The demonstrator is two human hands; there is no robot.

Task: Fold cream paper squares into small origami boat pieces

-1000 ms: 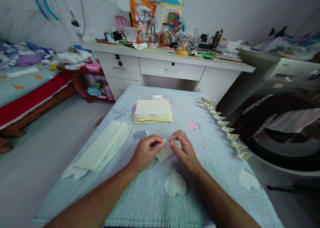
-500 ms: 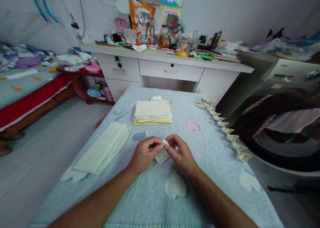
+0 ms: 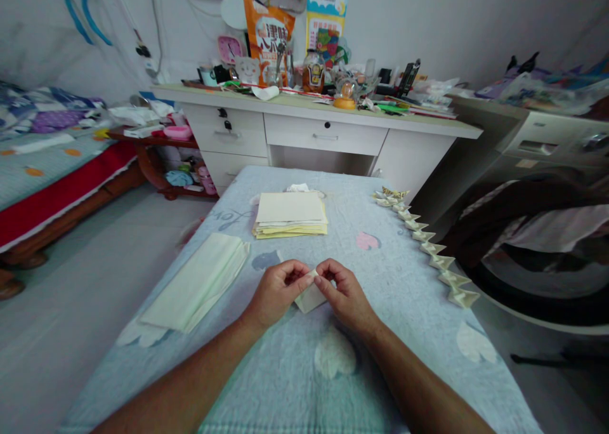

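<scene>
Between my hands, low over the cloth-covered table (image 3: 285, 370), is a small folded piece of pale paper (image 3: 309, 301). My left hand (image 3: 280, 288) pinches its upper edge between thumb and fingers. From the other side my right hand (image 3: 346, 292) grips the same edge, its thumb close to the left thumb. The paper's lower part shows below my fingers; its top is mostly hidden. Beyond my hands lies a stack of cream and yellow paper sheets (image 3: 291, 207). A pile of longer pale green paper (image 3: 190, 285) rests to the left of my left hand.
Along the table's right edge runs a row of folded paper pieces (image 3: 432, 249). A white desk (image 3: 328, 126) crowded with jars and small items stands behind. To the right is a washing machine (image 3: 547, 167) with clothes at its door; a bed (image 3: 61, 167) is at left.
Both hands stay in place on the paper. The fingers and thumbs have shifted slightly along its upper edge, and less of the paper's top shows between them.
</scene>
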